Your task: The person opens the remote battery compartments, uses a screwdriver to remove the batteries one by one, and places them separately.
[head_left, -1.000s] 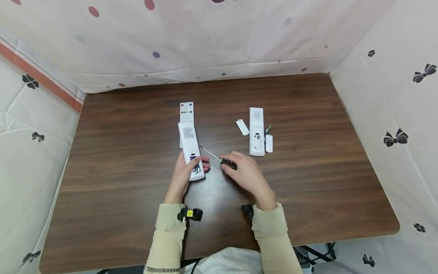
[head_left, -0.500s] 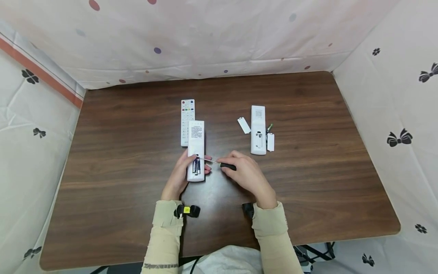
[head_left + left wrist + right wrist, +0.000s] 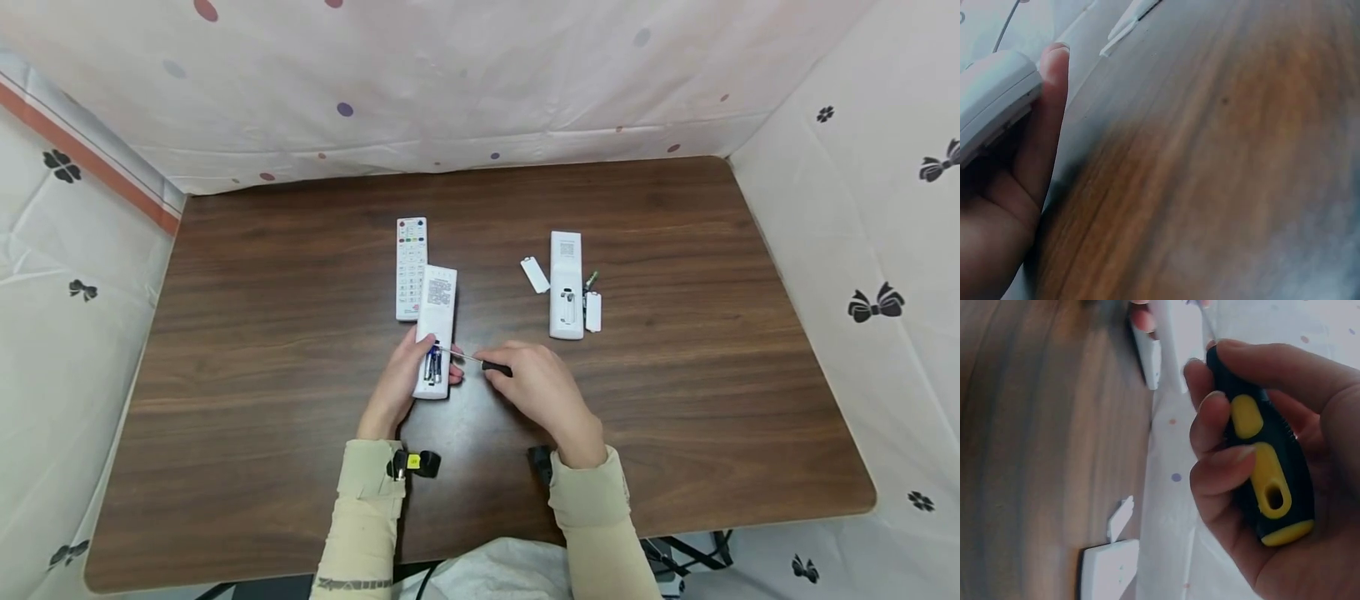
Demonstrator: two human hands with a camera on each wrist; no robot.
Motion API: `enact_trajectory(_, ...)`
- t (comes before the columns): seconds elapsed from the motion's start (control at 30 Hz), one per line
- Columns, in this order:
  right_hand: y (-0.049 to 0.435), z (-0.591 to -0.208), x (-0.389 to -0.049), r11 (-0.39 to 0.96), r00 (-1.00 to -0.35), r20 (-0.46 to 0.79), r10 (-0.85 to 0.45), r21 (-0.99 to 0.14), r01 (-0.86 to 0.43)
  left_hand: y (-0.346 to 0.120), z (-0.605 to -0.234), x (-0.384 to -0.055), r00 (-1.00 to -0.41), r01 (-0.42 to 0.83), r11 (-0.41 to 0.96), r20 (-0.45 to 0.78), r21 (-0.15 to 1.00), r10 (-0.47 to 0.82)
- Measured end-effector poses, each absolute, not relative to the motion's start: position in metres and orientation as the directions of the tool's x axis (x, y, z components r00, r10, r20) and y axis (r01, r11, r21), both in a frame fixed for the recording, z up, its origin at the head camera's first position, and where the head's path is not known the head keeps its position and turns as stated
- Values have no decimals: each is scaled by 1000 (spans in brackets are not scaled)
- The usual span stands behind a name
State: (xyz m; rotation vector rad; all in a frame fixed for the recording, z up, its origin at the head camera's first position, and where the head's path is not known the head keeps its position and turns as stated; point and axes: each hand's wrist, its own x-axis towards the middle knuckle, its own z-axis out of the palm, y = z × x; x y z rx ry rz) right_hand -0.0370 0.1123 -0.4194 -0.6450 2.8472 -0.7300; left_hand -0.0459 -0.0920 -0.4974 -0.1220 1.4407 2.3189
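In the head view my left hand (image 3: 395, 382) grips a white remote control (image 3: 437, 296), back side up, with its battery compartment uncovered and batteries (image 3: 432, 365) inside. The thumb lies beside the compartment's upper end. My right hand (image 3: 540, 387) holds a screwdriver, its black and yellow handle (image 3: 1260, 444) wrapped by the fingers in the right wrist view. The thin metal shaft (image 3: 467, 357) reaches left, and its tip is at the compartment's upper end; whether it touches a battery I cannot tell. The left wrist view shows only the remote's edge (image 3: 997, 94) and part of the hand.
Another white remote (image 3: 409, 250) lies buttons up, partly behind the held one. To the right a third remote (image 3: 566, 271) lies back up with its compartment exposed. Beside it are two white covers (image 3: 535, 275) and a green battery (image 3: 592, 280). All rest on a brown wooden table (image 3: 712, 375).
The held remote has shifted slightly right and turned, with the left hand. The screwdriver's tip has gone from beside the remote to over its battery compartment.
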Motion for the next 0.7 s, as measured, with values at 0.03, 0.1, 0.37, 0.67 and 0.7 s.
enact_trajectory(0.03,111,-418,-37,796,-902,-30,-430,-485,-363,-92,-497,-46,-912,-386,-371,-289,845,289)
enact_trajectory(0.1,109,-414,-36,807,-908,-43,-416,-477,-347,-91,-497,-48,-911,-388,-361,-293,848,291)
enact_trajectory(0.37,102,-408,-29,854,-926,-71,-370,-418,-309,-91,-497,-45,-905,-400,-340,-309,851,291)
enact_trajectory(0.67,101,-405,-23,849,-922,-95,-376,-433,-301,-90,-496,-40,-902,-396,-287,-310,872,300)
enact_trajectory(0.7,102,-405,-23,845,-921,-93,-377,-441,-302,-90,-496,-39,-902,-395,-291,-309,871,301)
